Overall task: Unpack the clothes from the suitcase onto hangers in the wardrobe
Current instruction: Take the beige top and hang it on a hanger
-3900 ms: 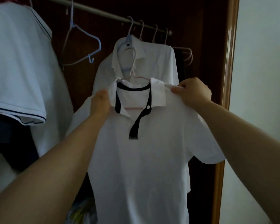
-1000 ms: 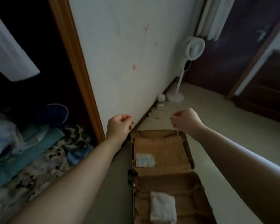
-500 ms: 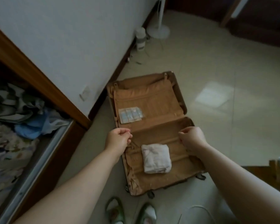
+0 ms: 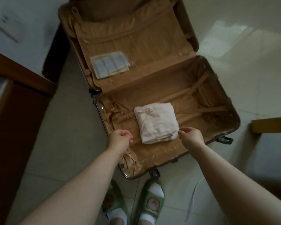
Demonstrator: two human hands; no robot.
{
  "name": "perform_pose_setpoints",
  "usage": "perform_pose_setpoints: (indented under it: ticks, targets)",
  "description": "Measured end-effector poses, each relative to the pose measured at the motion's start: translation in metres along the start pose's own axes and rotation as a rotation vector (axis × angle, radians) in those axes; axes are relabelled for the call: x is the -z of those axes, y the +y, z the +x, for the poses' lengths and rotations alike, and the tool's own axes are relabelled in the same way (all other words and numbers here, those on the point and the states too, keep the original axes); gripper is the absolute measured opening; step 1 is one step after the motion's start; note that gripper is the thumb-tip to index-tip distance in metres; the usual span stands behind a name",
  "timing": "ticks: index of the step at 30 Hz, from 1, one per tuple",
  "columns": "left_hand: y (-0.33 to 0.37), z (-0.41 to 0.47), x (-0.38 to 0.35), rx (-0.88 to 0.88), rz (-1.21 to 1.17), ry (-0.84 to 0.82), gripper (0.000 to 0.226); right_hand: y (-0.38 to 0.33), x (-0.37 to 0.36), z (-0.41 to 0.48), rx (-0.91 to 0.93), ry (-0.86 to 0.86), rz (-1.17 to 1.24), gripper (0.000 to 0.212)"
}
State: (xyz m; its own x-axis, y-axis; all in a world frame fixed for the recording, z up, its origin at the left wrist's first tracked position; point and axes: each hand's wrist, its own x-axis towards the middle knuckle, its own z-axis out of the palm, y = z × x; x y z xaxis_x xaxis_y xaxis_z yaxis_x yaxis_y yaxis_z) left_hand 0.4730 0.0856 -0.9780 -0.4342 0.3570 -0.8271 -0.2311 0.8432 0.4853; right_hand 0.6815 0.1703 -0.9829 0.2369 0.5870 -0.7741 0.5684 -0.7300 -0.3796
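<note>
Green slippers [image 4: 153,202] over white socks at frame bottom, on the tiled floor [image 4: 68,127]. Thin white cable [image 4: 195,190] runs on the floor by the right foot.

Both forearms reach forward over the near edge of the suitcase [image 4: 206,95].
- Left grip [image 4: 119,140]: fingers loosely curled, empty, above the crumpled tan lining at the near-left corner.
- Right grip [image 4: 191,137]: fingers loosely curled, nothing grasped, fingertips just beside the near-right corner of the folded white garment [image 4: 156,122]. Contact: cannot tell.

Suitcase splayed flat on the floor, both halves tan-lined. The garment lies in the near half, roughly centred, with a tan strap running beside it. The far half holds one clear plastic packet [image 4: 111,64], lying flat at its left.

Wardrobe frame [image 4: 15,111], dark wood, at left. Wooden furniture [image 4: 272,125] at right edge, blurred. White wall [image 4: 23,17] beyond, top left.
</note>
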Motion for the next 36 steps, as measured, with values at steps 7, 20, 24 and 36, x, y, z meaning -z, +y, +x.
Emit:
perform_pose_setpoints:
  ticks: [7,20,24,36]
  targets:
    - [-0.062,0.085,-0.045,0.085,0.112,-0.061,0.015,0.052,-0.043,0.078,-0.065,0.015,0.142,0.045]
    - [-0.084,0.151,-0.112,0.007,0.246,-0.28,0.071,0.09,-0.097,0.171,-0.044,-0.061,0.446,0.051]
    - [-0.076,0.151,-0.109,0.028,0.223,-0.318,0.073,0.08,-0.097,0.162,-0.063,-0.171,0.62,0.035]
    - [0.024,0.024,-0.048,-0.356,0.381,-0.267,0.084,-0.045,-0.031,0.016,0.008,-0.683,0.747,0.033]
